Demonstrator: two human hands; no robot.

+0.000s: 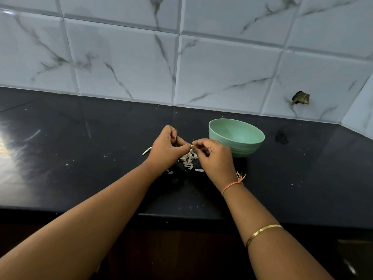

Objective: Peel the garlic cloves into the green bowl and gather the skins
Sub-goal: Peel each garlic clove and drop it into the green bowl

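Observation:
My left hand [166, 147] and my right hand [215, 156] meet above the black counter, just left of the green bowl [250, 147]. Between their fingertips both pinch a small pale garlic clove [191, 146], mostly hidden by the fingers. Directly below the hands lies a loose heap of white garlic skins [188, 159]. A few stray skin flakes [199, 170] sit nearer to me. The bowl stands upright; its visible inside looks bare, though the near part is hidden by its rim.
A pale garlic stalk piece [146, 150] lies left of my left hand. The black counter [80, 158] runs to a marble-tiled wall [222, 67] behind. A dark smudge [281, 137] marks the counter right of the bowl. The counter's front edge [181, 215] is near me.

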